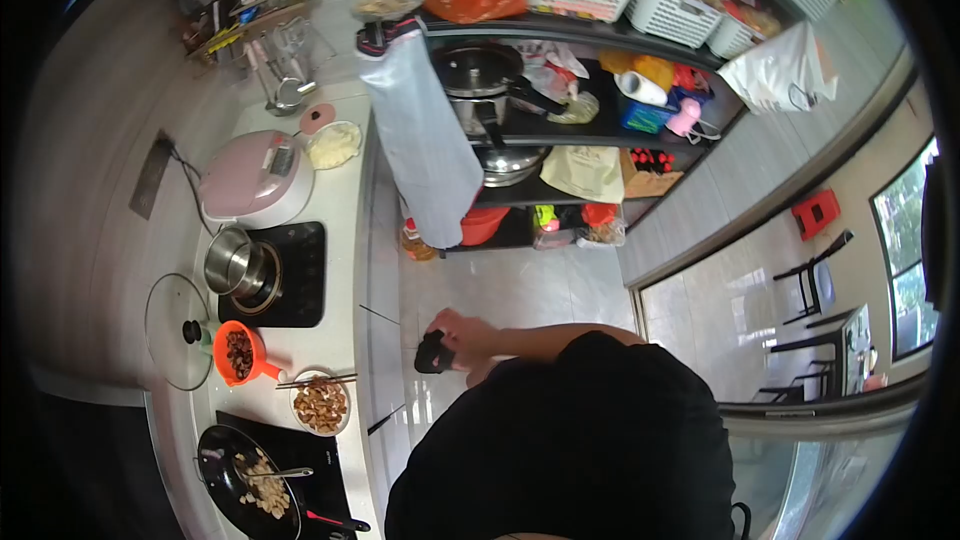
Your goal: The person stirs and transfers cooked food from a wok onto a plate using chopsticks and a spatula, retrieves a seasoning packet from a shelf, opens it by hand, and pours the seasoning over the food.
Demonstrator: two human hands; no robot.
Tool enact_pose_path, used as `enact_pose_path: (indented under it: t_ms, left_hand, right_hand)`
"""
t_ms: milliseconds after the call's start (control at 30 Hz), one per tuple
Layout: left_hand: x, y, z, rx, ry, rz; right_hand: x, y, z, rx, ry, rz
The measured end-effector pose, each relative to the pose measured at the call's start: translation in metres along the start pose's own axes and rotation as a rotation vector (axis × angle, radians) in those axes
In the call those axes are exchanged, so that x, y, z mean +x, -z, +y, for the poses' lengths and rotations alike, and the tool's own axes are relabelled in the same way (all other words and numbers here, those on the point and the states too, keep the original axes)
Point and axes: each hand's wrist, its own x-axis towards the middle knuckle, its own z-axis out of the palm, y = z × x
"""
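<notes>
The scene is rendered through a strong fisheye lens: straight edges are bent into curves, and a black vignette is left around the circular field. Daylight is admitted from the window [905,240] at the right, and pale glare is thrown across the floor tiles [520,290]. The white counter [340,230] is evenly and brightly lit. The shelf rack [560,140] is kept dimmer, with shadowed recesses. Detail near the rim is softened, perhaps by lens blur. The dark-sleeved torso [580,440] is underexposed, with little texture shown.
</notes>
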Motion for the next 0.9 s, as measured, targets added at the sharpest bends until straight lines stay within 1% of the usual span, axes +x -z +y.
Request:
enact_pose_path:
  t_ms: [33,67,100,133,167,200,233,300,333,367,400,433,467,533,567,633,667,700,733,833,867,900]
  left_hand:
    - [0.001,-0.003,0.0,0.02,-0.002,-0.018]
    - [0.001,-0.007,-0.001,0.035,-0.005,-0.037]
    - [0.0,-0.01,-0.002,0.054,-0.005,-0.054]
    - [-0.001,-0.014,-0.004,0.066,-0.008,-0.069]
    - [-0.001,-0.018,-0.006,0.078,-0.016,-0.081]
    - [-0.001,-0.024,-0.007,0.085,-0.024,-0.096]
    - [-0.001,-0.03,-0.008,0.089,-0.034,-0.107]
    - [0.001,-0.038,-0.011,0.078,-0.071,-0.13]
    - [0.002,-0.043,-0.012,0.072,-0.084,-0.14]
    - [0.009,-0.046,-0.017,0.012,-0.089,-0.167]
    - [0.018,-0.048,-0.025,-0.129,-0.074,-0.215]
    - [0.011,-0.062,-0.006,-0.4,-0.006,-0.308]
    - [0.0,-0.074,0.012,0.242,-0.157,-0.09]
    - [-0.013,-0.106,0.044,0.113,-0.122,-0.078]
    - [-0.013,-0.119,0.052,0.05,-0.108,-0.069]
    - [-0.017,-0.153,0.066,0.146,-0.13,-0.026]
    - [-0.02,-0.169,0.072,0.192,-0.136,-0.002]
    - [-0.02,-0.193,0.081,0.23,-0.147,0.021]
    - [-0.031,-0.221,0.096,0.17,-0.081,0.031]
    - [-0.011,-0.277,0.084,0.377,-0.374,-0.097]
    - [-0.056,-0.318,0.161,0.041,-0.013,-0.126]
    - [-0.066,-0.337,0.181,-0.021,-0.033,-0.166]
  right_hand:
    - [-0.008,0.017,0.014,-0.095,-0.053,0.025]
    - [-0.023,0.036,0.023,-0.093,-0.017,0.15]
    - [-0.036,0.058,0.028,-0.08,-0.061,0.244]
    - [-0.037,0.067,0.066,-0.094,0.069,0.452]
    - [-0.042,0.09,0.081,-0.074,0.171,0.596]
    - [-0.044,0.116,0.087,0.074,0.146,0.726]
    - [-0.039,0.143,0.098,0.128,0.182,0.882]
    - [-0.041,0.207,0.076,0.382,0.042,1.051]
    - [-0.034,0.236,0.085,0.513,0.066,1.112]
    - [-0.029,0.266,0.084,0.564,0.084,1.144]
    - [-0.017,0.295,0.098,0.678,0.125,1.176]
    - [-0.006,0.327,0.098,0.727,0.147,1.175]
    - [0.009,0.358,0.097,0.772,0.098,1.182]
    - [0.054,0.425,0.12,0.812,0.044,1.092]
    - [0.075,0.453,0.118,0.783,0.026,1.086]
    - [0.148,0.522,0.177,0.424,0.025,0.987]
    - [0.178,0.543,0.196,-0.083,-0.043,1.031]
    - [0.201,0.565,0.2,-0.2,-0.099,1.024]
    - [0.218,0.58,0.203,-0.265,-0.164,0.998]
    - [0.261,0.607,0.219,-0.365,-0.309,0.932]
    - [0.272,0.612,0.225,-0.379,-0.345,0.911]
    - [0.282,0.616,0.23,-0.379,-0.349,0.899]
